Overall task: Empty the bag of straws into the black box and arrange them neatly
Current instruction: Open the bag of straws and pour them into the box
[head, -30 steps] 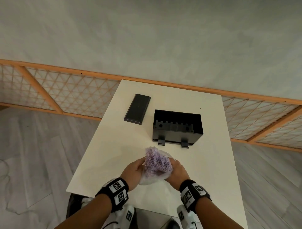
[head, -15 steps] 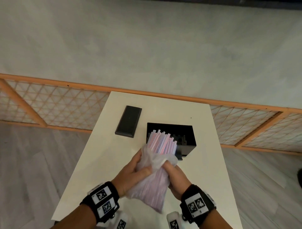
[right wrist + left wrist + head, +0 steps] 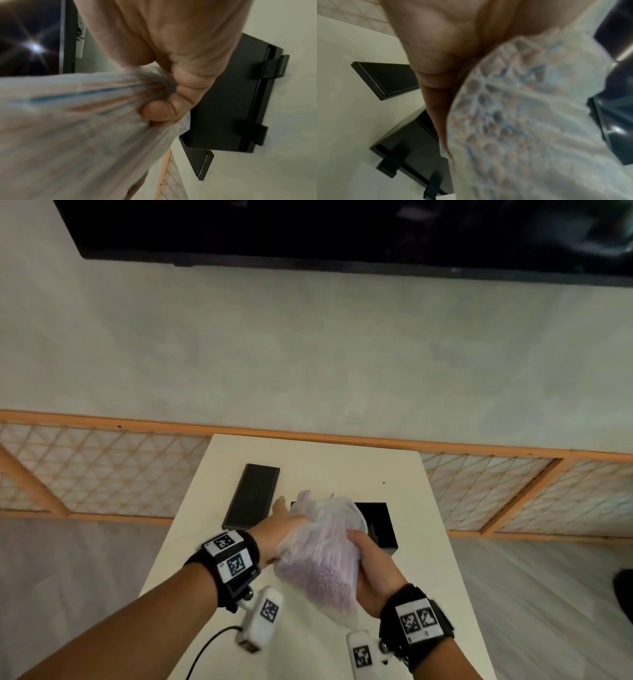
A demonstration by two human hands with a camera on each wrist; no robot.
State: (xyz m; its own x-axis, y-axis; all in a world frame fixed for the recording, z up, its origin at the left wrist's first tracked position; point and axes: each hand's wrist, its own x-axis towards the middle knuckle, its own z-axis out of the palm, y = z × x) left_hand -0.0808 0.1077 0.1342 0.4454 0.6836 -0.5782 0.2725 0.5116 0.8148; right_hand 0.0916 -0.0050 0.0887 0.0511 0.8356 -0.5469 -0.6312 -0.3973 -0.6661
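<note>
Plastic bag of straws, gripped by both the left hand and right hand, tips over the black box; straws probably spill beside the box.

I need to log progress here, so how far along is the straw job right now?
Done: the lid is off, lying left of the black box. In hand: left hand and right hand hold the bag tilted over the box, straws poking out of its mouth. Left: emptying the bag and arranging the straws.
</note>
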